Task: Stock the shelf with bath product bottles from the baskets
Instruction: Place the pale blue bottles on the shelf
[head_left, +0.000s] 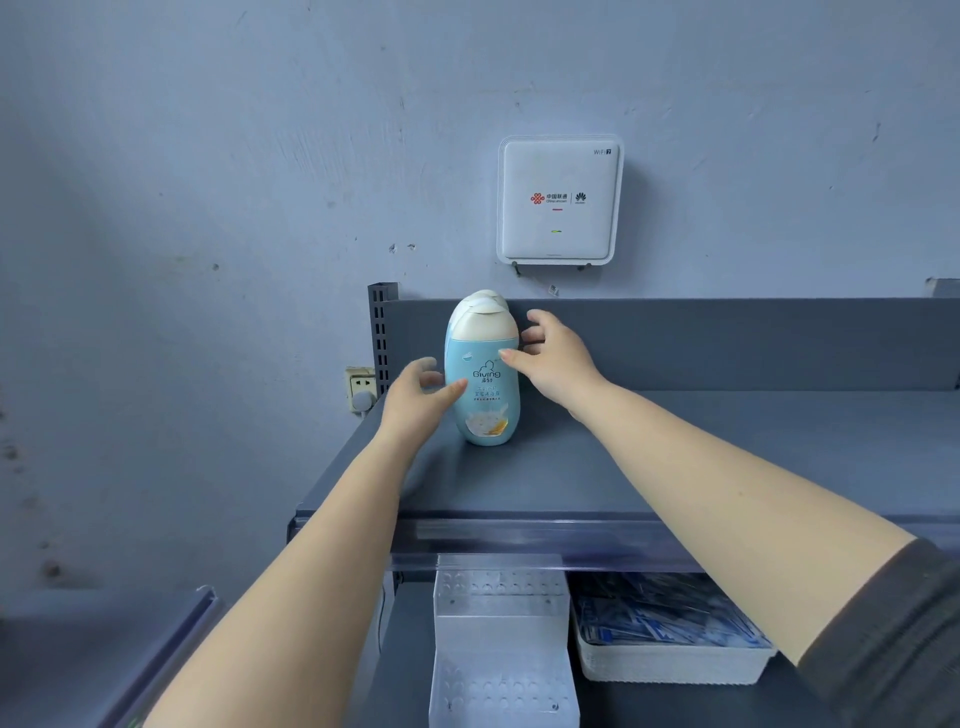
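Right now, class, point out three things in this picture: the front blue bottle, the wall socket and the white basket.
Front blue bottle (482, 387): head view, on its blue label.
Wall socket (361, 385): head view, on its faceplate.
White basket (670, 664): head view, on its front wall.

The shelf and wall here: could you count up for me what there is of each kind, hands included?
Blue bottles in a row on the top shelf: at least 3, going by the caps; more may be hidden behind
Hands: 2, left hand, right hand
White router on the wall: 1
Wall socket: 1
White basket on the lower shelf: 1
Clear plastic divider: 1
Total: 9
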